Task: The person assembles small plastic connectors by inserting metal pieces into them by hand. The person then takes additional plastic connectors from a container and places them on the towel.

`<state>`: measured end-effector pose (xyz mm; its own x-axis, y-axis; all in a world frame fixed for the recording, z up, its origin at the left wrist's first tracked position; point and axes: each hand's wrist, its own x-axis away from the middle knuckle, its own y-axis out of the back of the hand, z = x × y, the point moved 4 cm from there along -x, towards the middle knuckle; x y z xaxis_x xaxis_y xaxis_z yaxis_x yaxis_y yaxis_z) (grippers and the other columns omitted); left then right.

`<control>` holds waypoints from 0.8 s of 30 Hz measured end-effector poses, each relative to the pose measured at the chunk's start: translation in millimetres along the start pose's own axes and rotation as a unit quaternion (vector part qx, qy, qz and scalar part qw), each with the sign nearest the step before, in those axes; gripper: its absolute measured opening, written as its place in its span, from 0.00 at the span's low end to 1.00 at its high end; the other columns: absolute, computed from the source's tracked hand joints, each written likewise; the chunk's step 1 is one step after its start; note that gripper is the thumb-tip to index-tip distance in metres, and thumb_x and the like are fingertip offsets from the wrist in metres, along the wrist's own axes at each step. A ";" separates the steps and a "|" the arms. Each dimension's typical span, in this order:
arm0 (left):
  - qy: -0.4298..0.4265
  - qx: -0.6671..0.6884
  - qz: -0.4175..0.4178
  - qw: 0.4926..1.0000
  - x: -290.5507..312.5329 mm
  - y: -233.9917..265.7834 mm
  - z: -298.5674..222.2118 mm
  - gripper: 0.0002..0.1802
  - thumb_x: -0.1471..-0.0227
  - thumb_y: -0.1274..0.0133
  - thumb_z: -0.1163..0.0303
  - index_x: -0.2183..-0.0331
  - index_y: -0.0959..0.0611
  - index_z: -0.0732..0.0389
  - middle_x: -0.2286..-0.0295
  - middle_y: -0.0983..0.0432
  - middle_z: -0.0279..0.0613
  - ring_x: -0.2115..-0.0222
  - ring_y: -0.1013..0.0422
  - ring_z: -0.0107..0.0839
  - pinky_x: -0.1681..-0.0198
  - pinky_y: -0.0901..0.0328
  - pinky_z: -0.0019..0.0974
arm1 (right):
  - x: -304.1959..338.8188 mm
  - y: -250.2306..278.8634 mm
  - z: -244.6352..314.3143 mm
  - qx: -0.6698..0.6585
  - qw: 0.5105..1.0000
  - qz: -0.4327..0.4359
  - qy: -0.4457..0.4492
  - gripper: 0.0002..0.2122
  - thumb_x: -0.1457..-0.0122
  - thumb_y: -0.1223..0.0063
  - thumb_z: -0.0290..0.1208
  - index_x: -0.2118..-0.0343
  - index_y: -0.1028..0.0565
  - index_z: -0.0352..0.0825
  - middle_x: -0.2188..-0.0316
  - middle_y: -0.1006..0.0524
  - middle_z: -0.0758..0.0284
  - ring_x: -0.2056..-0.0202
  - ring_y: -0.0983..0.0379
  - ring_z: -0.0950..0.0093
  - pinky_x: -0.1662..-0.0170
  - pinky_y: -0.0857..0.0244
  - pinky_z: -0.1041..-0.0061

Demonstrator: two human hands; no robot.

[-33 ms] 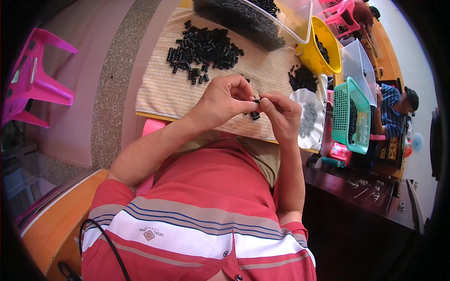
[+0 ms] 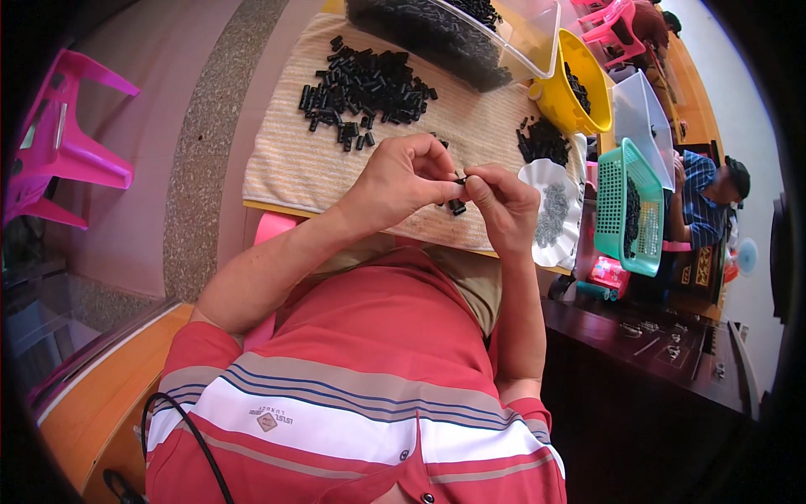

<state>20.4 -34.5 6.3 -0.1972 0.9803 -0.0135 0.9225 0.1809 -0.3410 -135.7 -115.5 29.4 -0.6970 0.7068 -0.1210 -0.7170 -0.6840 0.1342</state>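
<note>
My left hand (image 2: 401, 178) and my right hand (image 2: 506, 204) meet over the near part of a striped beige towel (image 2: 281, 155). Between their fingertips sits a small black piece (image 2: 460, 180), pinched from both sides and mostly covered by the fingers. Just below the fingertips, another short black cylinder (image 2: 456, 207) shows on the towel. Farther off to the left lies a loose heap of short black cylinders (image 2: 369, 88). To the right of my right hand stands a white fluted dish (image 2: 573, 189) with many small clear or silvery bits (image 2: 552, 214) in it.
A clear bin (image 2: 537, 63) of black parts stands at the far edge, beside a yellow basket (image 2: 554, 99). A smaller black pile (image 2: 543, 141) lies near the dish. Rightward are a green basket (image 2: 611, 185) and a seated person (image 2: 703, 197). A pink stool (image 2: 84, 151) stands left.
</note>
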 end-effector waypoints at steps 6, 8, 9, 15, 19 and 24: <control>0.022 0.034 0.003 0.999 1.0 -0.4 0.4 0.11 0.53 0.35 0.79 0.68 0.21 0.65 0.73 0.22 0.37 0.72 0.25 0.23 0.68 0.28 0.28 | 2.0 -6.9 18.4 0.206 0.967 0.014 0.151 0.08 0.39 0.46 0.16 0.57 0.22 0.26 0.64 0.22 0.60 0.68 0.24 0.75 0.63 0.30 0.80; 0.034 0.049 0.003 0.998 1.1 -0.5 1.6 0.11 0.52 0.35 0.79 0.67 0.21 0.65 0.73 0.22 0.37 0.72 0.25 0.23 0.69 0.28 0.27 | 3.8 -8.2 21.3 0.220 0.959 0.016 0.181 0.11 0.42 0.45 0.14 0.56 0.23 0.27 0.63 0.23 0.58 0.68 0.23 0.73 0.63 0.30 0.77; 0.034 0.049 0.003 0.998 1.3 0.0 2.2 0.11 0.52 0.35 0.79 0.67 0.21 0.65 0.73 0.22 0.37 0.72 0.25 0.23 0.69 0.28 0.27 | 4.5 -10.0 22.5 0.219 0.959 0.016 0.181 0.11 0.42 0.45 0.14 0.56 0.23 0.27 0.63 0.23 0.58 0.68 0.23 0.73 0.63 0.30 0.77; 0.055 0.096 0.000 0.994 2.3 1.0 3.0 0.11 0.51 0.35 0.78 0.66 0.21 0.65 0.72 0.21 0.37 0.72 0.25 0.23 0.67 0.28 0.27 | 8.4 -15.0 19.6 0.315 0.918 -0.021 0.241 0.20 0.54 0.33 0.17 0.55 0.23 0.28 0.63 0.22 0.59 0.70 0.22 0.70 0.67 0.27 0.75; 0.048 0.092 -0.007 0.995 2.8 1.3 4.3 0.11 0.52 0.35 0.78 0.66 0.21 0.65 0.72 0.21 0.38 0.70 0.24 0.23 0.66 0.28 0.27 | 8.0 -19.7 20.6 0.331 0.904 -0.038 0.268 0.20 0.55 0.30 0.20 0.56 0.23 0.29 0.63 0.22 0.60 0.71 0.22 0.71 0.69 0.26 0.75; 0.061 0.101 0.002 0.993 3.6 -0.4 4.9 0.11 0.52 0.35 0.79 0.66 0.21 0.65 0.72 0.20 0.39 0.70 0.24 0.24 0.65 0.28 0.28 | 8.5 -20.4 14.9 0.364 0.884 -0.052 0.288 0.19 0.54 0.29 0.23 0.58 0.22 0.30 0.65 0.21 0.61 0.72 0.21 0.71 0.70 0.27 0.75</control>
<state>17.7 -31.4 1.8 -0.1412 0.9854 0.0952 0.8357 0.1702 -0.5221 -126.8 -92.9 40.3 -0.6690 0.4062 -0.6224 -0.7254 -0.1747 0.6658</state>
